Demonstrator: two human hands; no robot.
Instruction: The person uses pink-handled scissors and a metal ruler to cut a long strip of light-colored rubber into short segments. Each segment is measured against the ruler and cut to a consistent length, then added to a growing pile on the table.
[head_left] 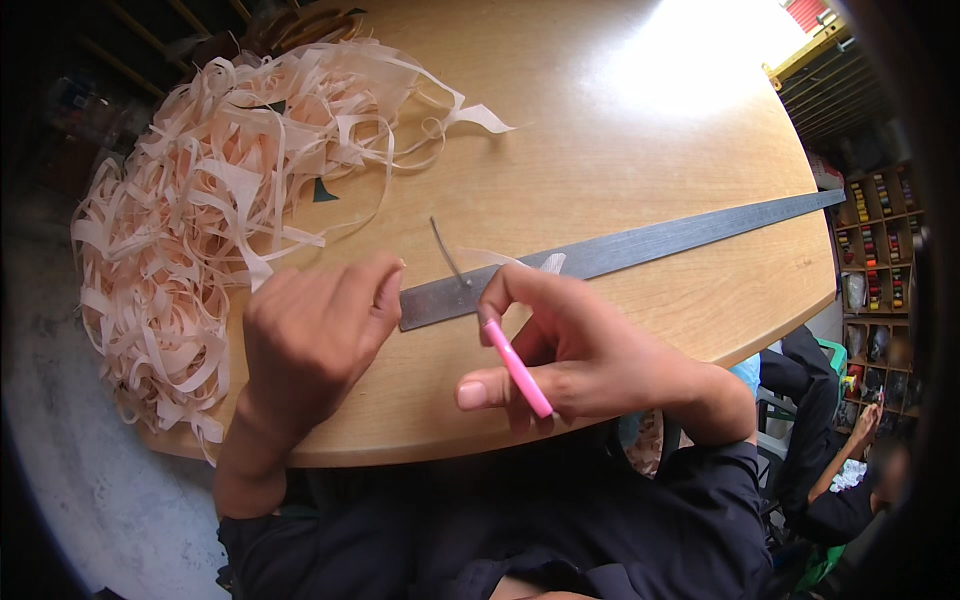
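Note:
My left hand (325,330) hovers above the table's near left, beside the heap of pale peach fabric strips (240,170). Its fingers are curled in, and whatever they may hold is hidden. My right hand (570,350) grips a slim pink stick-like object (517,370), whose exact kind I cannot make out. Just beyond the hands lies a long metal ruler (650,243), slanting up to the right. A thin dark strip (446,248) reaches over the ruler's left end. Next to my right hand, a small whitish scrap (552,263) is on the ruler.
The wooden table (590,160) has a rounded edge. A small dark green piece (325,191) lies by the heap, with scissors-like brown loops (310,25) behind it. At right, another person (845,490) sits near shelves of coloured spools (880,240).

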